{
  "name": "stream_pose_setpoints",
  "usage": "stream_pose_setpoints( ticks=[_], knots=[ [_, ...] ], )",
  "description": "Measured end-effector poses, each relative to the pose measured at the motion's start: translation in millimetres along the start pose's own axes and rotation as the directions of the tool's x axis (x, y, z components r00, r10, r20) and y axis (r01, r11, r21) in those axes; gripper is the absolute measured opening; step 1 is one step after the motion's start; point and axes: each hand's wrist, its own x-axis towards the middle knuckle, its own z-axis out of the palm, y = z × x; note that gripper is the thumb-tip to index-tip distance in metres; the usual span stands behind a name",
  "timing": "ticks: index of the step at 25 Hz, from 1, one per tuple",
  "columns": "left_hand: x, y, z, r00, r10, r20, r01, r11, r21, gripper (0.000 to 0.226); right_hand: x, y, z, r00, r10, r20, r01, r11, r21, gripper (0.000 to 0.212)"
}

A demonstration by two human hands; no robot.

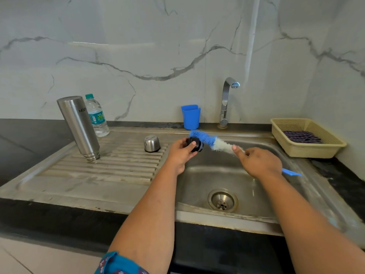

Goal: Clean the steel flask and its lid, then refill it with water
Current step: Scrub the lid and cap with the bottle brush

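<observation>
Over the sink (197, 215), left hand (180, 153) fingers grip the black lid (195, 144); right hand (256, 162) fingers curl round the brush (209, 140), bristles against the lid; flask (79, 125) upside down on the drainer (122, 165)

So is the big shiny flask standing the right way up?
No, upside down. The steel flask stands on the draining board, threaded mouth at the bottom, closed base on top.

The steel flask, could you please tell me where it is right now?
In the head view, the steel flask stands upside down on the draining board, left of the sink basin, just in front of the plastic water bottle.
</observation>
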Motion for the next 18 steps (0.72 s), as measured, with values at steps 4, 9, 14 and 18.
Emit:
stream_pose_setpoints(
  ticks=[4,9,14,18],
  knots=[
    [10,-2,-6,0.990,0.036,-0.135,-0.031,0.999,0.043,0.043,2,-9,1,0.998,0.051,-0.039,-0.052,0.999,-0.008,0.066],
    [19,-10,-14,0.979,0.032,-0.201,-0.012,0.995,0.096,0.045,5,-4,0,0.998,0.043,0.035,-0.045,0.997,0.064,0.064],
    [13,-13,-4,0.996,0.070,-0.051,-0.060,0.984,0.170,0.047,4,-12,5,1.000,0.010,-0.002,-0.010,1.000,-0.028,0.051],
    [11,-7,3,0.978,0.126,-0.167,-0.100,0.982,0.157,0.045,5,-13,5,1.000,-0.004,-0.002,0.004,1.000,-0.026,0.053]
  ],
)
